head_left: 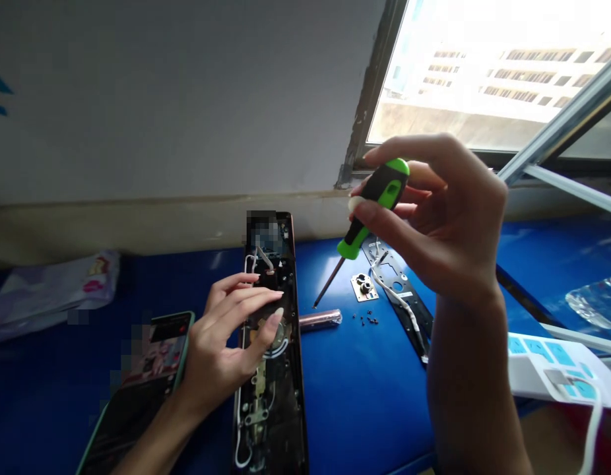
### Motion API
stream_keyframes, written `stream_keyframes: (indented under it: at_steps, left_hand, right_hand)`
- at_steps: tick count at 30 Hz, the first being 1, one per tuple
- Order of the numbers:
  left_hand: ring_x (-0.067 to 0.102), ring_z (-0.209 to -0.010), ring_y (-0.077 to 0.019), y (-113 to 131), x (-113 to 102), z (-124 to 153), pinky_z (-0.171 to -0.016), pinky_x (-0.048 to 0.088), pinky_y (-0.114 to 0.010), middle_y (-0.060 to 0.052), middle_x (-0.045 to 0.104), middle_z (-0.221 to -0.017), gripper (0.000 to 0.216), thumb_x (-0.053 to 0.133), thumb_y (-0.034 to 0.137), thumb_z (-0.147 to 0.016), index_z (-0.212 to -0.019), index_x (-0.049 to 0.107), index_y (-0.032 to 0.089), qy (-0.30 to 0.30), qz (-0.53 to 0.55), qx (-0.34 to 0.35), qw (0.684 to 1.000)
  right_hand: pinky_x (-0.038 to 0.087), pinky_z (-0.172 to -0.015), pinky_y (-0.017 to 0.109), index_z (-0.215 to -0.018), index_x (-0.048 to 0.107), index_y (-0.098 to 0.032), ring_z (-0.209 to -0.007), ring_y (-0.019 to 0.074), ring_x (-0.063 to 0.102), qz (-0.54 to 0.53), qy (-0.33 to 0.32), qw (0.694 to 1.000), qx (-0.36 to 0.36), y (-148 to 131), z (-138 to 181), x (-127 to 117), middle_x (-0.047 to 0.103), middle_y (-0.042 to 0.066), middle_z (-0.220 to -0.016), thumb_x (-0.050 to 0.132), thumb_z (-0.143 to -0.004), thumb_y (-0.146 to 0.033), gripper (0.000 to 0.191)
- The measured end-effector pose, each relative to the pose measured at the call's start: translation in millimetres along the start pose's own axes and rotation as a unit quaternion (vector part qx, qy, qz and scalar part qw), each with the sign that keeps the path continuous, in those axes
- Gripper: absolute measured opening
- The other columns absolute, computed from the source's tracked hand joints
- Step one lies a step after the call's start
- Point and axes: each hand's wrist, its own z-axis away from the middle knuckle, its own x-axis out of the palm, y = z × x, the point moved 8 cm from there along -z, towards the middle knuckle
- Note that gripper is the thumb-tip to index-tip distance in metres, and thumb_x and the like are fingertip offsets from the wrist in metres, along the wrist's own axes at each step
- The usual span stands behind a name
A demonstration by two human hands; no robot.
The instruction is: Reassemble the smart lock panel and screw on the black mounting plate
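My right hand (434, 218) is raised above the blue table (365, 396), fingers wrapped round the green-and-black handle of a screwdriver (372, 204); its thin shaft points down and left, the tip just above the table. My left hand (231, 343) lies with fingers stretched over the long black opened device (273, 389), a panel with white wires and metal parts inside, fingertips resting on its middle. Between the hands lies a small pinkish metal cylinder (320, 320).
Right of the device lie a black metal plate with a white cable (399, 297), a small square metal part (363, 287) and several tiny screws (367, 320). A phone (137, 389) lies at the left, a white power strip (563, 369) at the right, a window behind.
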Motion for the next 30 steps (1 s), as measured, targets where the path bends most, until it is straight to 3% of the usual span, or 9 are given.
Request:
stream_keyframes:
  at_steps: [6, 11, 19, 30]
  left_hand:
    - [0.066, -0.115, -0.0284, 1, 1, 2, -0.099, 0.057, -0.043, -0.006, 0.081, -0.105, 0.018, 0.076, 0.029, -0.097, -0.114, 0.077, 0.023, 0.002, 0.016, 0.003, 1.000]
    - [0.069, -0.110, -0.0276, 0, 1, 0, -0.095, 0.059, -0.043, -0.003, 0.084, -0.096, 0.010, 0.079, 0.024, -0.094, -0.104, 0.082, 0.025, 0.020, 0.028, -0.012, 0.999]
    - [0.071, -0.107, -0.0269, 5, 1, -1, -0.094, 0.060, -0.043, -0.002, 0.085, -0.091, 0.008, 0.079, 0.025, -0.093, -0.099, 0.083, 0.026, 0.022, 0.040, -0.004, 0.999]
    - [0.072, -0.104, -0.0255, 5, 6, -3, -0.094, 0.060, -0.041, -0.003, 0.083, -0.084, 0.006, 0.080, 0.028, -0.091, -0.088, 0.082, 0.024, 0.019, 0.054, -0.024, 0.998]
  right_hand:
    - [0.071, -0.085, 0.039, -0.128, 0.069, -0.030, -0.099, 0.0208, 0.078, -0.006, 0.005, 1.000, -0.002, -1, 2, 14, 0.073, 0.002, -0.108, 0.076, -0.096, -0.034, 0.033]
    - [0.072, -0.085, 0.041, -0.137, 0.065, -0.031, -0.102, 0.0222, 0.077, -0.001, 0.002, 1.000, 0.005, 7, 5, 22, 0.074, 0.004, -0.112, 0.077, -0.095, -0.041, 0.044]
    - [0.072, -0.085, 0.036, -0.126, 0.067, -0.028, -0.101, 0.0201, 0.078, -0.009, 0.002, 1.000, -0.008, 4, 6, 23, 0.074, 0.002, -0.112, 0.076, -0.096, -0.035, 0.032]
    - [0.070, -0.082, 0.036, -0.124, 0.062, -0.028, -0.103, 0.0199, 0.076, -0.009, -0.011, 0.999, -0.030, -6, 5, 23, 0.073, 0.003, -0.113, 0.075, -0.095, -0.036, 0.032]
